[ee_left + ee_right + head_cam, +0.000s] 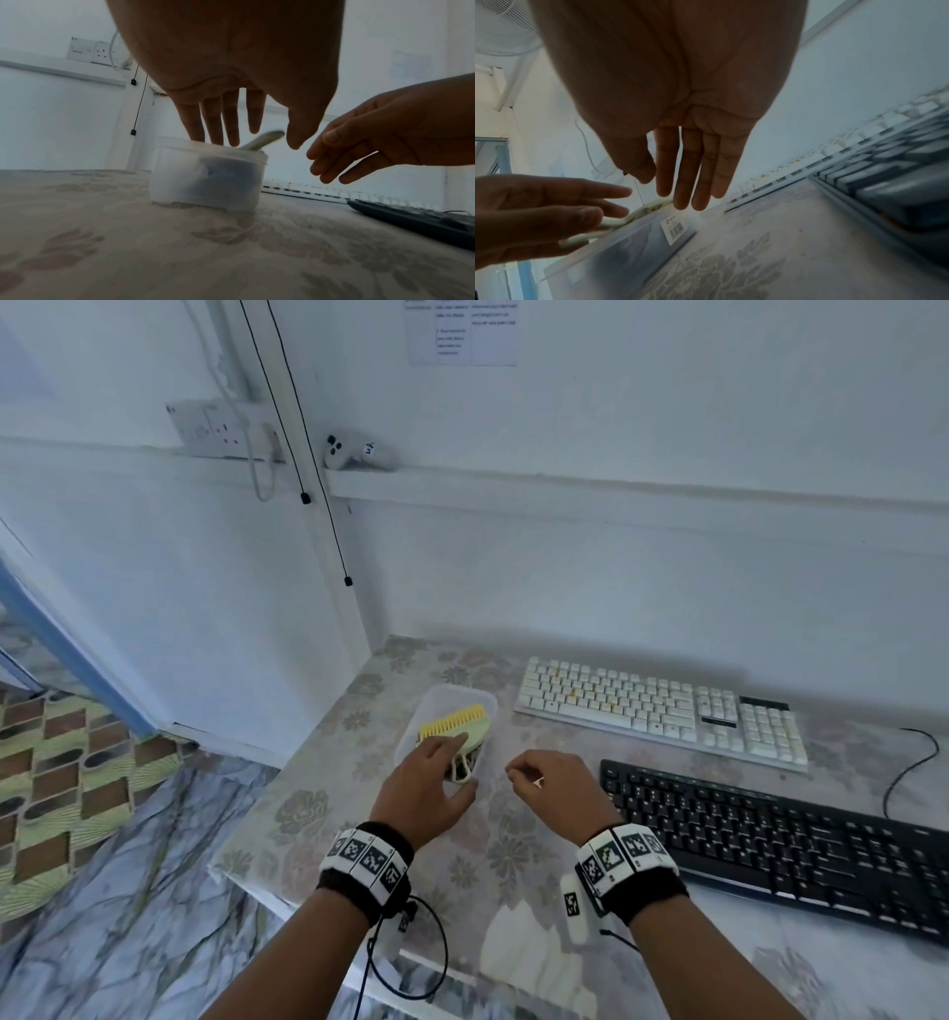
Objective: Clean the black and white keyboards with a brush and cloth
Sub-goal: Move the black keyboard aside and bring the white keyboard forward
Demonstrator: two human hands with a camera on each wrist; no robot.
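Note:
A yellow-green brush [454, 729] lies in a translucent plastic container [452, 691] on the floral table. My left hand [436, 762] reaches over it with straight fingers [228, 121] at the brush [264, 139]; it grips nothing. Something dark lies under the brush in the container [208, 178]. My right hand [539, 775] hovers just right of the container, relaxed and empty, with its fingers [687, 172] hanging loose. The white keyboard [662, 711] lies at the back right. In front of it is the black keyboard [770, 839], close to my right wrist.
The wall stands directly behind the table, with a socket [210, 426] and hanging cords up left. The table's left edge [287, 788] drops to a marbled floor. A black cable [909, 773] loops at the far right.

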